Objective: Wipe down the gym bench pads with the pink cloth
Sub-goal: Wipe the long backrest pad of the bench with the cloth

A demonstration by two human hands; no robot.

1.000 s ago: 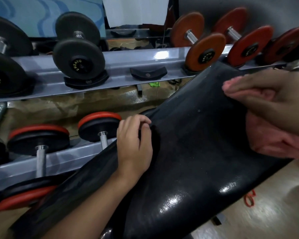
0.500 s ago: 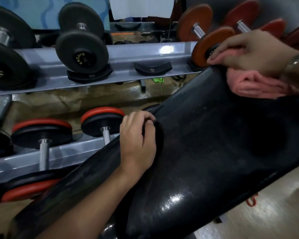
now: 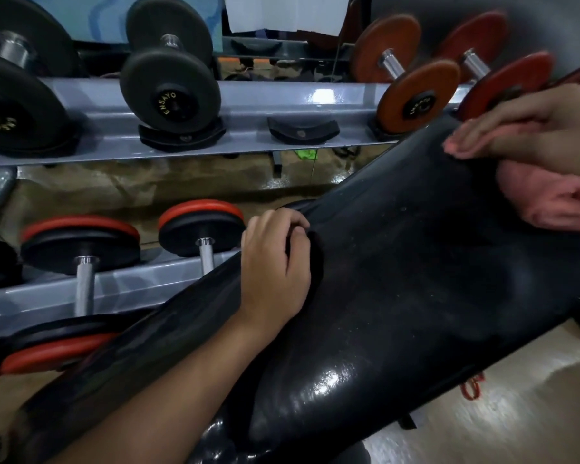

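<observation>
A long black gym bench pad (image 3: 399,296) runs from the lower left to the upper right, glossy and wet-looking near its lower middle. My left hand (image 3: 275,266) grips the pad's left edge, fingers curled over it. At the upper right, my right hand (image 3: 529,135) lies with straight fingers on top of the bunched pink cloth (image 3: 549,199) and presses it against the pad.
A grey two-tier dumbbell rack (image 3: 248,102) stands right behind the pad. It carries black dumbbells (image 3: 171,85), orange-brown ones (image 3: 412,82) and red-rimmed ones (image 3: 81,242). An empty cradle (image 3: 302,130) sits mid-rack. Light floor (image 3: 516,423) shows at the lower right.
My right hand with the pink cloth swept up to the pad's far end, then came back down toward me. My left hand stayed on the pad's edge.
</observation>
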